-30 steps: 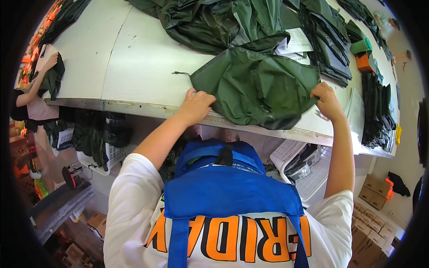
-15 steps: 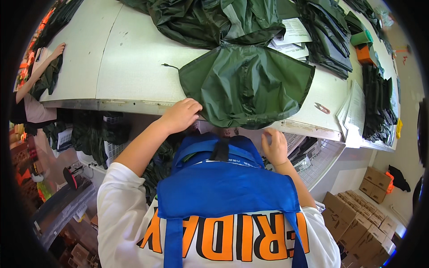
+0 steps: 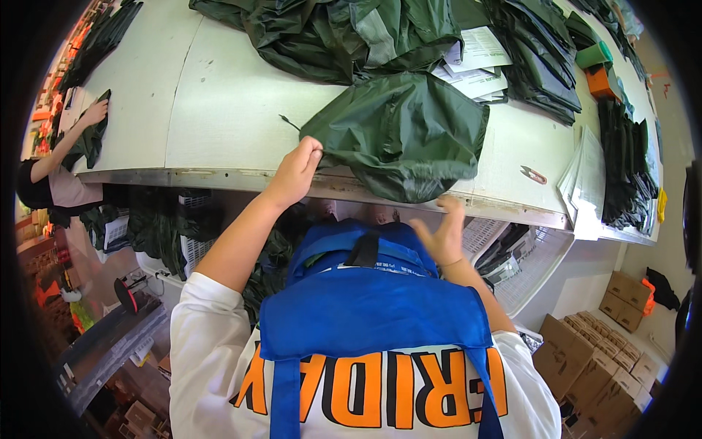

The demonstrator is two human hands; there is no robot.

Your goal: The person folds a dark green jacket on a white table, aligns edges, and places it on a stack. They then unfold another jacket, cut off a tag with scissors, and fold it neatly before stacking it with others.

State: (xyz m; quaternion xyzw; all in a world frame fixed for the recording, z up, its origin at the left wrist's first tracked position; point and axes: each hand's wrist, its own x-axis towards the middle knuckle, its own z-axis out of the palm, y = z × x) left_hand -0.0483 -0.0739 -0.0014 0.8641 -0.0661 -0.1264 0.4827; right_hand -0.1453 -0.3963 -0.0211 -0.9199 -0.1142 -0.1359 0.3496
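Note:
A dark green, hood-shaped piece of coated fabric [image 3: 398, 135] lies on the white table, its near part hanging over the front edge. A short dark cord sticks out at its left corner. My left hand [image 3: 296, 172] is closed on the left edge of this piece, thumb and fingers pinched together. Just below its near right edge, my right hand [image 3: 444, 233] is open, fingers apart and slightly blurred, apparently not holding it. Behind the piece lies a crumpled heap of the same green fabric [image 3: 314, 40], and the two seem joined.
Thread snips [image 3: 534, 174] lie on the table to the right. Printed sheets [image 3: 479, 51], folded dark garments [image 3: 537, 66] and a green thread spool [image 3: 594, 55] are at the back right. A co-worker's hand [image 3: 95, 112] holds dark fabric at far left. White baskets [image 3: 537, 267] sit below the table.
My left hand has pinched the piece's left edge and lifted it slightly. The piece has narrowed and shifted, its right corner moving left. My right hand has spread its fingers.

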